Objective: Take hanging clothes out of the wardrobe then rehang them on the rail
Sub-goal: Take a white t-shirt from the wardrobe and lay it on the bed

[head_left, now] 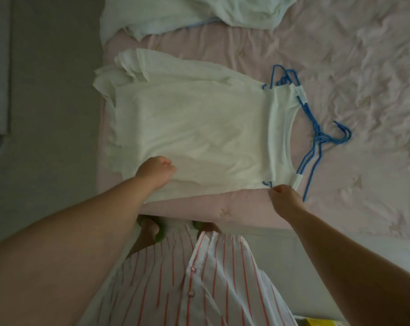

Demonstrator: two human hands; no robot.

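Observation:
A stack of white tops (194, 128) lies flat on the pink bed (246, 208), necklines to the right, still on several blue hangers (317, 137) whose hooks stick out past the collars. My left hand (155, 171) grips the near edge of the stack around its lower half, fingers curled into the cloth. My right hand (285, 198) pinches the near shoulder corner by the end of a hanger. The wardrobe and the rail are out of view.
Another pile of white clothing (187, 15) lies at the top of the bed. A crumpled pale quilt (364, 90) covers the bed's right side. Grey floor (53, 114) runs along the left. My striped shirt and feet show below.

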